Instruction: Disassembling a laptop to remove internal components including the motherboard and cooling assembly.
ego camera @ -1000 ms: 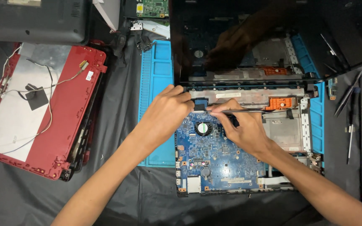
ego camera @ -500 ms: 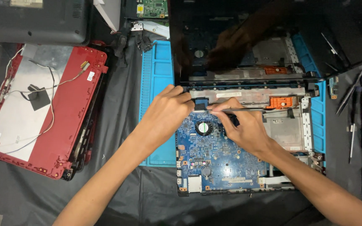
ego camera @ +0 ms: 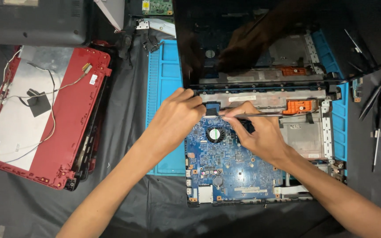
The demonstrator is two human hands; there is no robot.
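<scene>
1. Blue circuit board (ego camera: 230,167) lay bare in the opened laptop base (ego camera: 305,132), with a small round fan (ego camera: 215,134) near its far edge.
2. My left hand (ego camera: 175,119) was curled at the board's far-left corner, fingertips pinching a small blue tab (ego camera: 212,109) by the hinge strip.
3. My right hand (ego camera: 256,130) gripped a thin dark tool (ego camera: 261,115), lying almost level, its tip just beside that tab.
4. The glossy black screen (ego camera: 261,39) stood open on the far side.
5. A blue work mat (ego camera: 166,88) lay under the laptop on the black-covered table (ego camera: 124,88).
6. A red laptop lid (ego camera: 62,119) with loose wires lay well to the left.
7. Slim tools (ego camera: 378,145) rested at the right.
</scene>
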